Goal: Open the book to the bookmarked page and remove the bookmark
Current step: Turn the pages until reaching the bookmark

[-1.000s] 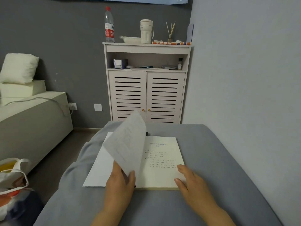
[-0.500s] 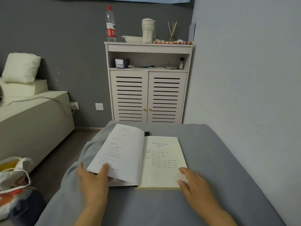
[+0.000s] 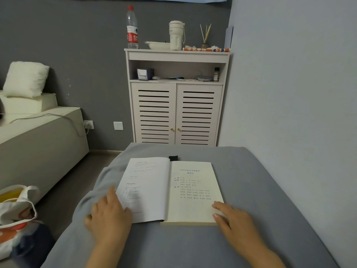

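Book (image 3: 173, 190) open and flat on the grey bed (image 3: 270, 190), straight ahead of the body, spine running away from the viewer toward the white cabinet (image 3: 176, 113). Only 2 early pages in view: a thin leaf lying on the left, a thick cream block of pages on the right. Small black tab (image 3: 173, 158) sticking out past the far edge of the book, right at the spine line; probably the top end of the bookmark, though not sure from this view, and how deep in the block it sits is hidden.

Left hand (image 3: 109, 215) resting with fingers spread on the near left corner of the left page, a little blurred, gripping nothing. Right hand (image 3: 234, 219) lying flat at the near right corner of the right page, fingertips (image 3: 217, 206) touching the paper, also empty. Both hands well apart, 1 on each side of the book, at the near edge.

Key relation for the coming move: tab at the far end, hands at the near end, so the whole length of the book lies between. Tab seems to belong to the right-hand block, so right hand judged better placed to lift more pages there. Bookmarked page most likely not reached yet; bookmark not yet removed.
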